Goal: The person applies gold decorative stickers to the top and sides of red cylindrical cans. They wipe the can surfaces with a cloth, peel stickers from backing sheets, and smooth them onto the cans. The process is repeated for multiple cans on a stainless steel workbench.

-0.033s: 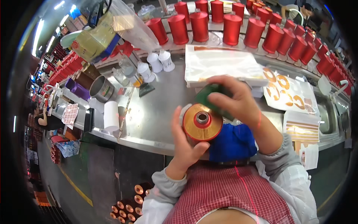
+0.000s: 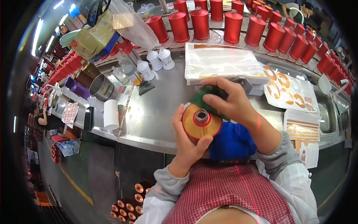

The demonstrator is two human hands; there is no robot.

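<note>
The left hand cups the bottle from the near left, fingers along its side and thumb hooked over the front — a steadying grip, I'd say, that leaves the gold top uncovered. The bottle is before the apron, its open neck tipped toward the wearer, likely so the top can be seen. The right hand pinches a green pad between thumb and fingers, at the bottle's far right rim; whether it presses hard, I can't tell. A blue cloth sits just beside the bottle, presumably to be handy. Gold rings and strips lie flat on sheets to the right — easily picked up there. Red bottles stand upright, spaced along the far track, probably to keep them from knocking.
</note>
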